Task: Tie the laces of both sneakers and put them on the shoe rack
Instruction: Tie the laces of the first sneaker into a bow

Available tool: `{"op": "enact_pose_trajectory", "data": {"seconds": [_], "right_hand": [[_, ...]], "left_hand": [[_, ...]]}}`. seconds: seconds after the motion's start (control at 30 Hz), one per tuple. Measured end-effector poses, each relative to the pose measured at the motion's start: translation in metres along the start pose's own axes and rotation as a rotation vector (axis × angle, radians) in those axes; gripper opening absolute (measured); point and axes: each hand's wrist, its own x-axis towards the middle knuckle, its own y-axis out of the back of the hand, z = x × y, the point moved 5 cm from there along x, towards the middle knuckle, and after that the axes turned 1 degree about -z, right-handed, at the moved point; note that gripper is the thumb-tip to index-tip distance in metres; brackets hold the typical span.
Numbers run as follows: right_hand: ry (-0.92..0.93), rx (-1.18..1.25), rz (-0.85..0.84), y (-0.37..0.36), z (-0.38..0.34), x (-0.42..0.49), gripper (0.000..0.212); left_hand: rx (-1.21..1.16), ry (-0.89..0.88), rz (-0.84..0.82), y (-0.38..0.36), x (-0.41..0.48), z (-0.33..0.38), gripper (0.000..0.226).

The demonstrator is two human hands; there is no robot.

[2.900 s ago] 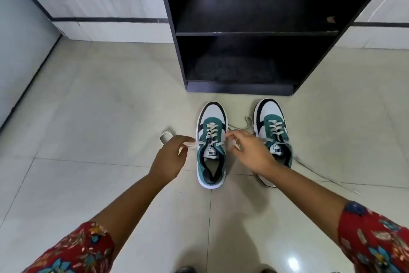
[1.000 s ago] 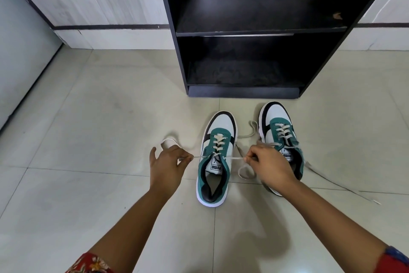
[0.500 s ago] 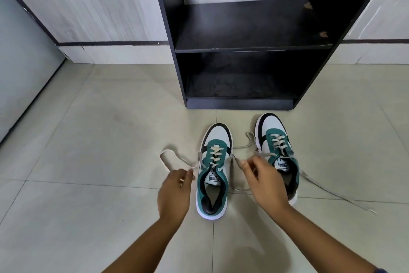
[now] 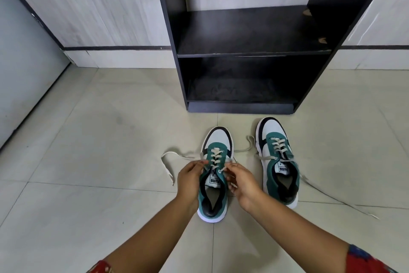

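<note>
Here, beige tile floor (image 4: 88, 206), black rack (image 4: 250, 51) against wall; both grips pinching laces (image 4: 215, 157).

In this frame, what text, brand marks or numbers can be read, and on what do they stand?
"PUMA" on the tongue label of the left sneaker, seen upside down.
"PUMA" on the tongue label of the right sneaker, also upside down.
No readable text on the shoe rack, floor or walls.

Sneakers (image 4: 277, 162) and rack (image 4: 243, 107) on floor (image 4: 88, 140)
</note>
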Motion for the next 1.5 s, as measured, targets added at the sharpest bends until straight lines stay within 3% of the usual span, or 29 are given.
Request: {"op": "enact_pose_trajectory", "data": {"seconds": [0.2, 0.3, 0.43, 0.63, 0.73, 0.83, 0.97, 1.07, 1.17, 1.27, 1.37, 1.43, 1.5], "right_hand": [[-0.045, 0.280, 0.046, 0.004, 0.015, 0.003, 0.025], [-0.078, 0.260, 0.030, 0.003, 0.014, 0.003, 0.030], [0.060, -0.074, -0.115, 0.004, -0.012, -0.001, 0.029], [0.594, -0.625, -0.188, -0.019, -0.063, -0.025, 0.025], [0.782, -0.869, -0.220, -0.027, -0.081, -0.039, 0.023], [0.824, -0.850, -0.194, -0.024, -0.094, -0.049, 0.014], [0.813, -0.682, -0.229, -0.015, -0.093, -0.059, 0.008], [0.980, -0.904, -0.117, -0.012, -0.088, -0.065, 0.011], [1.073, -1.135, 0.076, -0.014, -0.079, -0.064, 0.030], [1.096, -1.091, 0.080, -0.025, -0.067, -0.067, 0.045], [0.970, -0.960, 0.018, -0.030, -0.064, -0.065, 0.029], [0.914, -0.881, 0.015, -0.026, -0.070, -0.060, 0.014], [0.826, -0.616, -0.025, -0.017, -0.079, -0.054, 0.023]], "left_hand": [[-0.169, 0.195, 0.061, 0.003, -0.009, -0.014, 0.023], [-0.116, 0.170, 0.039, 0.004, -0.009, -0.010, 0.024], [0.105, -0.153, -0.087, -0.001, -0.006, 0.005, 0.022], [0.433, -0.656, -0.351, -0.008, -0.008, 0.042, 0.037], [0.574, -0.743, -0.430, -0.013, -0.004, 0.052, 0.038], [0.751, -0.909, -0.339, -0.012, -0.002, 0.061, 0.038], [0.918, -1.101, -0.174, -0.007, -0.008, 0.070, 0.023], [1.079, -1.174, -0.051, -0.009, -0.014, 0.074, 0.033], [1.066, -1.026, -0.055, -0.010, -0.017, 0.081, 0.029], [0.867, -0.759, -0.183, -0.014, -0.011, 0.084, 0.041], [0.796, -0.685, -0.241, -0.015, -0.011, 0.089, 0.036], [0.787, -0.699, -0.168, -0.010, -0.012, 0.090, 0.036], [0.763, -0.728, -0.032, 0.001, -0.013, 0.093, 0.039]]}}
